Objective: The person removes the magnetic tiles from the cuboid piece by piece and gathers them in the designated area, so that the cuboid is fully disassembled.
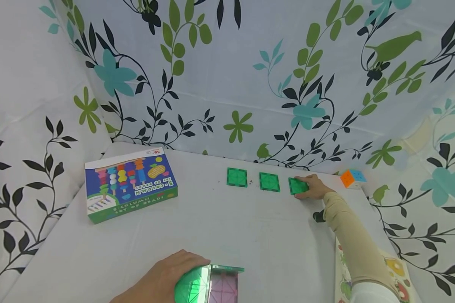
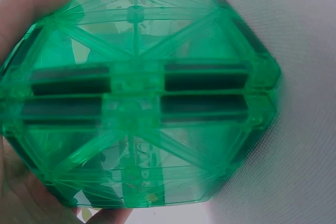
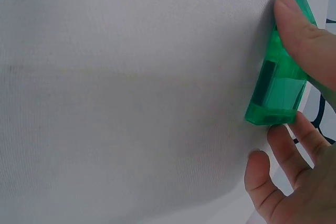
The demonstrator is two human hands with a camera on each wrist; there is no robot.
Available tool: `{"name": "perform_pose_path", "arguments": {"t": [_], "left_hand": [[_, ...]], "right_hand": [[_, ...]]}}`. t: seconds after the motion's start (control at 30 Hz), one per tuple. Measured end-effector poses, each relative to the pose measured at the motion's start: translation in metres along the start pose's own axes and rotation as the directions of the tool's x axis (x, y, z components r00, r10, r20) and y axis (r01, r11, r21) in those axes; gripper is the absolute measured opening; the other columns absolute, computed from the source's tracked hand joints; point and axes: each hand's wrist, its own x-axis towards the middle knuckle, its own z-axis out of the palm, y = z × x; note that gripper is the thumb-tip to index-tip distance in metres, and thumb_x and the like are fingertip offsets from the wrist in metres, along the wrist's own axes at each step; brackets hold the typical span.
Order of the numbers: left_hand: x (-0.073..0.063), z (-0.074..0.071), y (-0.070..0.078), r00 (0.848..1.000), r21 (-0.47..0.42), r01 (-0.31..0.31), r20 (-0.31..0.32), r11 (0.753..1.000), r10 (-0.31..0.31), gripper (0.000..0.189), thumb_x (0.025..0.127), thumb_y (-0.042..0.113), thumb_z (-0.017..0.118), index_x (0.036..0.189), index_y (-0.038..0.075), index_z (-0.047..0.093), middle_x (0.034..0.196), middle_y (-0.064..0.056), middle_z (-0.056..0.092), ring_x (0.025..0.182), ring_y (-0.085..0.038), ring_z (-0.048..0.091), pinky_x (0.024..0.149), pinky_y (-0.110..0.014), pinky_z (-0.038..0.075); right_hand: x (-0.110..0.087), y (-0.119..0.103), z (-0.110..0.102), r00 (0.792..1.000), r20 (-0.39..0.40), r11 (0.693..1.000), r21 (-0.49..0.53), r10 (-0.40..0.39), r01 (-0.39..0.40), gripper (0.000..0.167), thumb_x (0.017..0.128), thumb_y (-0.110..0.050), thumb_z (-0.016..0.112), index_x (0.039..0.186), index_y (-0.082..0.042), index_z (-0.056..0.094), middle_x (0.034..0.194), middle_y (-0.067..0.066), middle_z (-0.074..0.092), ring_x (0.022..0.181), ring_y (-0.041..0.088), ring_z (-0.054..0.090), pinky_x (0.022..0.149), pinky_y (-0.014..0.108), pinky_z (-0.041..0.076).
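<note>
At the front of the table my left hand (image 1: 176, 269) grips a box-like build of translucent magnetic tiles (image 1: 223, 288), green with a pink one showing. In the left wrist view its green tiles (image 2: 136, 40) fill most of the picture, and the thumb presses one upper edge. Farther back, my right hand (image 1: 315, 188) pinches a green square magnetic tile (image 1: 296, 186) at the right end of a row. Thumb and fingers are on opposite edges of that tile (image 3: 281, 85) in the right wrist view. To its left lie two matching tiles, a middle one (image 1: 269, 182) and a left one (image 1: 236, 177).
A bead-set box (image 1: 130, 183) lies at the back left of the white table (image 1: 212, 223). A puzzle cube (image 1: 352, 179) sits at the back right corner. A small black object (image 1: 318, 216) and a fruit-patterned board (image 1: 396, 267) are by the right forearm. Patterned cloth hangs behind.
</note>
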Motion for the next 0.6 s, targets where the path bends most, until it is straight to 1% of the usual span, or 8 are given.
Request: {"name": "perform_pose_path", "arguments": {"t": [0.13,0.3,0.4,0.53,0.6], "left_hand": [[-0.0002,-0.0003,0.0003,1.0,0.002,-0.008,0.001,1.0,0.008,0.077,0.074,0.063,0.084,0.137,0.03,0.056,0.124,0.017,0.064,0.108,-0.002,0.056,0.082,-0.024,0.06],[-0.0003,-0.0004,0.0018,1.0,-0.002,0.001,0.008,1.0,-0.001,0.077,0.074,0.064,0.083,0.136,0.027,0.058,0.124,0.018,0.064,0.108,-0.001,0.056,0.082,-0.023,0.06],[-0.0005,-0.0006,0.0023,1.0,0.0,0.003,0.007,1.0,-0.003,0.077,0.074,0.065,0.083,0.137,0.03,0.057,0.124,0.018,0.064,0.108,-0.001,0.056,0.082,-0.023,0.06],[-0.0007,-0.0009,0.0027,1.0,0.004,0.008,0.007,1.0,-0.008,0.077,0.073,0.065,0.083,0.137,0.033,0.055,0.124,0.017,0.065,0.108,-0.003,0.057,0.082,-0.024,0.06],[-0.001,-0.0014,0.0027,1.0,0.007,0.011,0.008,1.0,-0.011,0.078,0.073,0.066,0.083,0.137,0.031,0.056,0.124,0.017,0.064,0.109,-0.004,0.057,0.082,-0.024,0.06]], "right_hand": [[-0.0001,-0.0011,0.0006,1.0,0.001,1.0,-0.008,0.023,-0.023,0.089,0.088,-0.039,0.079,0.158,-0.007,0.034,0.148,0.042,0.026,0.131,0.056,0.037,0.11,0.07,0.037],[-0.003,-0.0014,0.0019,0.999,-0.009,0.999,-0.014,0.033,-0.033,0.09,0.088,-0.039,0.079,0.158,-0.008,0.033,0.15,0.042,0.026,0.132,0.056,0.037,0.111,0.071,0.036],[-0.0043,0.0007,0.0033,0.999,-0.013,0.999,-0.003,0.034,-0.034,0.09,0.089,-0.039,0.078,0.159,-0.008,0.031,0.151,0.041,0.025,0.132,0.055,0.038,0.112,0.071,0.036],[-0.0063,0.0052,0.0061,0.999,-0.027,0.999,0.014,0.04,-0.04,0.097,0.089,-0.045,0.077,0.162,-0.01,0.024,0.152,0.042,0.023,0.128,0.052,0.043,0.111,0.07,0.038],[-0.0087,0.0054,0.0076,0.998,-0.05,0.999,0.029,0.036,-0.035,0.101,0.087,-0.048,0.078,0.162,-0.01,0.023,0.154,0.042,0.021,0.128,0.052,0.044,0.111,0.07,0.038]]}}
